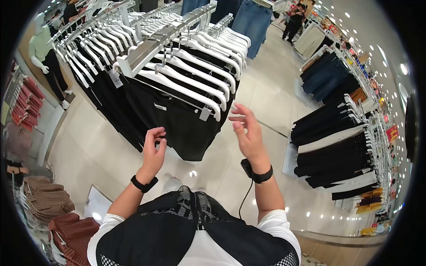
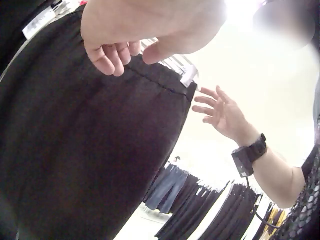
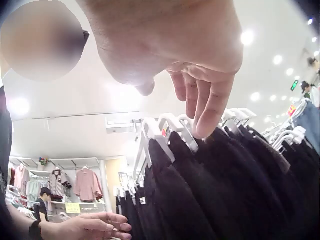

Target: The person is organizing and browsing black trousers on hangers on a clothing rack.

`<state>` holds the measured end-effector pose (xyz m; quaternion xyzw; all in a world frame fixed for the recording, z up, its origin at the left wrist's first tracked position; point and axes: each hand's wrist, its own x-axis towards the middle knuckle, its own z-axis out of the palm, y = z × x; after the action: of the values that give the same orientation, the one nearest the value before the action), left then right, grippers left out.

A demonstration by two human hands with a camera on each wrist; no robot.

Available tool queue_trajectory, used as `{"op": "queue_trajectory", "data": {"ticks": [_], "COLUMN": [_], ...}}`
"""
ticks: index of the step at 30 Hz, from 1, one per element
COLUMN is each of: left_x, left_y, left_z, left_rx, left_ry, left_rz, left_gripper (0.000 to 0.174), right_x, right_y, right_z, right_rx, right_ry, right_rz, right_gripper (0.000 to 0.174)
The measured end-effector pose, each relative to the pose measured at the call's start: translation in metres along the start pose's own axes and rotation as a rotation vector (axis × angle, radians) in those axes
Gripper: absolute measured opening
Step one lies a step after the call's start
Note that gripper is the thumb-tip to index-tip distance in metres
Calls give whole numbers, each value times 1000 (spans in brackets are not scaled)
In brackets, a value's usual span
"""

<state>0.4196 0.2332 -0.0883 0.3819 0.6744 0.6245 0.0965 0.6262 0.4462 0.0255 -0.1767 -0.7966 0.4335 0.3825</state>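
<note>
A black garment with a waistband and a small white label (image 1: 184, 126) hangs at the front of a metal rack, clipped to a white hanger (image 1: 177, 86). My left hand (image 1: 154, 148), fingers loosely bent and holding nothing, is in front of the garment's left part. In the left wrist view, that hand (image 2: 145, 30) overlaps the waistband. To the right of the hanger's end, my right hand (image 1: 249, 135) is raised with spread, relaxed fingers and nothing in them. The right wrist view has the right hand (image 3: 175, 55) above a row of black garments (image 3: 200, 185).
More white hangers (image 1: 106, 40) with dark clothes fill the rack behind and to the left. Another clothes rail (image 1: 337, 150) runs along the right, across a tiled aisle (image 1: 262, 97). Checked garments (image 1: 46, 199) hang at lower left, and a mannequin (image 1: 42, 48) stands behind. A person (image 1: 294, 22) is farther off.
</note>
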Motion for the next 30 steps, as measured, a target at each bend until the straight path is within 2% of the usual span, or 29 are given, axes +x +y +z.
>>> {"op": "queue_trajectory", "data": {"ticks": [3, 5, 8, 11, 14, 15, 18, 21, 26, 29, 30], "left_x": [8, 19, 39, 62, 84, 92, 106, 109, 108, 108, 109], "left_y": [41, 64, 77, 106, 121, 122, 107, 95, 74, 73, 74], "left_z": [6, 7, 11, 18, 31, 33, 38, 41, 42, 40, 39], "left_rx": [114, 201, 253, 536, 655, 683, 728, 703, 650, 642, 645], "left_ry": [-6, -11, -1, 11, -19, -82, -90, -36, 61, 50, 43], "left_rz": [215, 393, 556, 748, 750, 721, 738, 786, 862, 867, 869], "left_gripper": [29, 28, 35, 43, 48, 48, 47, 39, 27, 25, 25], "right_x": [15, 21, 33, 47, 59, 61, 68, 70, 80, 91, 93], "right_y": [0, 7, 10, -3, -3, -2, 3, 2, 10, -1, -13], "right_z": [6, 7, 11, 13, 11, 11, 9, 14, 25, 39, 41], "right_rx": [-54, 11, 4, -140, -199, -211, -242, -293, -548, -512, -520], "right_ry": [-91, -108, -112, -132, -239, -273, -275, -206, -61, -33, -89], "right_rz": [-72, -40, -6, -124, -114, -97, -147, -129, -310, -427, -321], "right_gripper": [35, 30, 24, 21, 20, 21, 19, 17, 24, 28, 26]}}
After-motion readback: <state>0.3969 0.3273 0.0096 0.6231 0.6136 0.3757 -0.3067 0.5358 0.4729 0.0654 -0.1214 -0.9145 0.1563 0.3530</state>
